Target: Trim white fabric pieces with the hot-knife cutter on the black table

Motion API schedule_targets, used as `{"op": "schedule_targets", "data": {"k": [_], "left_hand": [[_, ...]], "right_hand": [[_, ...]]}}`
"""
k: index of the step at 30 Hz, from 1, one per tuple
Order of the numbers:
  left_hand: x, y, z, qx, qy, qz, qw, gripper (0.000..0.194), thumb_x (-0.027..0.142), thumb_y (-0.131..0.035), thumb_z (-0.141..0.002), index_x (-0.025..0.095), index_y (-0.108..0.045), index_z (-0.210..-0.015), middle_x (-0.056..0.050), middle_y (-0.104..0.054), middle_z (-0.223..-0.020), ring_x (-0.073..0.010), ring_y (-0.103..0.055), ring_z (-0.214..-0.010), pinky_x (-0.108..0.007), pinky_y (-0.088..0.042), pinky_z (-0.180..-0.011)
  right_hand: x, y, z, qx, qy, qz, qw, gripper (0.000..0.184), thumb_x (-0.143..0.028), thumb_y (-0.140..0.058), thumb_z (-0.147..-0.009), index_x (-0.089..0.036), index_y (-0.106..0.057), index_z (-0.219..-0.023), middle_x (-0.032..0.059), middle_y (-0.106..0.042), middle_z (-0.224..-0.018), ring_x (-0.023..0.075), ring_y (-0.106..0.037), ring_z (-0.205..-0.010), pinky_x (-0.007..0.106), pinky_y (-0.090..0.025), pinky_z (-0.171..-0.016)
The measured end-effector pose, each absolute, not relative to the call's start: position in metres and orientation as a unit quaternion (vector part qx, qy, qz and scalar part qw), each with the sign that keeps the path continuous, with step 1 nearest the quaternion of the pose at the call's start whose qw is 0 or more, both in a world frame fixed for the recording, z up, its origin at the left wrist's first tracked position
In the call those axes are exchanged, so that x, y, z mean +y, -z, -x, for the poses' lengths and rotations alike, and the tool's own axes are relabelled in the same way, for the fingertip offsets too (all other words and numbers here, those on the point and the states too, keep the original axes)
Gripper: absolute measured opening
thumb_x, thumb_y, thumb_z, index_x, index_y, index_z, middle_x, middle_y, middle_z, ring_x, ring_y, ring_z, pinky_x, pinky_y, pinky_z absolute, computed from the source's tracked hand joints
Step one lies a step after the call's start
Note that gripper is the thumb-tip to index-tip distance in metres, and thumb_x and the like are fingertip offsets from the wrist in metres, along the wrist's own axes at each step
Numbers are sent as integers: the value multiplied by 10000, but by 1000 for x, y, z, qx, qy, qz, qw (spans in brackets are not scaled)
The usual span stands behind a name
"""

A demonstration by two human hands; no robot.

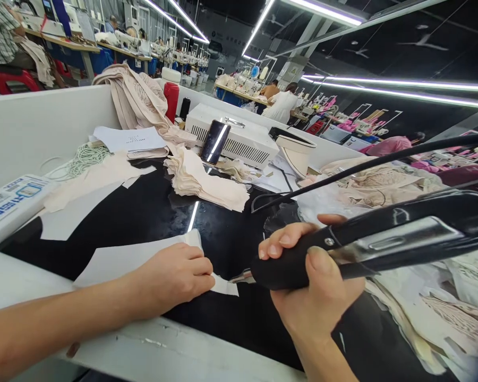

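Note:
My left hand [179, 273] is closed, with its fingers curled over a white pattern-like piece [123, 260] lying on the black tabletop [151, 212]. A folded white bit [194, 240] sticks out above its knuckles. In my right hand [318, 286] is a black hand-held tool [290, 265] with a silver lever and a narrow metal tip. That tip points left and meets or hovers over the strip end of the white piece; I cannot tell which. Behind them lies a stack of cream cloth pieces [211, 183].
A phone [215, 142] leans against a white vented box [235, 132]. Pale green cord [90, 159], papers [129, 139] and a white-blue carton [11, 204] sit left. Lace and fabric [382, 183] heap right. A black cable [362, 164] crosses above. People work at machines beyond the white partition [56, 116].

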State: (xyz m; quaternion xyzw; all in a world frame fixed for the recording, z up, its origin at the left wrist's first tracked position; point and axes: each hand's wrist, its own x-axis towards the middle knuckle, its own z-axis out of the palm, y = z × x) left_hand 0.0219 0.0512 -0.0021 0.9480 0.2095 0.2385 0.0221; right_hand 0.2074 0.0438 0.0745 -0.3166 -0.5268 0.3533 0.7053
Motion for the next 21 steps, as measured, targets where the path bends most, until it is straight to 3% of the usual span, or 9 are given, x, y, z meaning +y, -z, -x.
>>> {"op": "schedule_targets", "data": {"k": [21], "left_hand": [[50, 1, -22, 215, -208, -954, 26, 165, 58, -512, -960, 160, -606, -871, -16, -634, -876, -176, -551, -818, -318, -434, -746]], "right_hand": [[33, -75, -204, -518, -377, 282, 715, 354, -300, -796, -775, -257, -589, -1059, -35, -600, -735, 132, -571, -568, 257, -519, -487]]}}
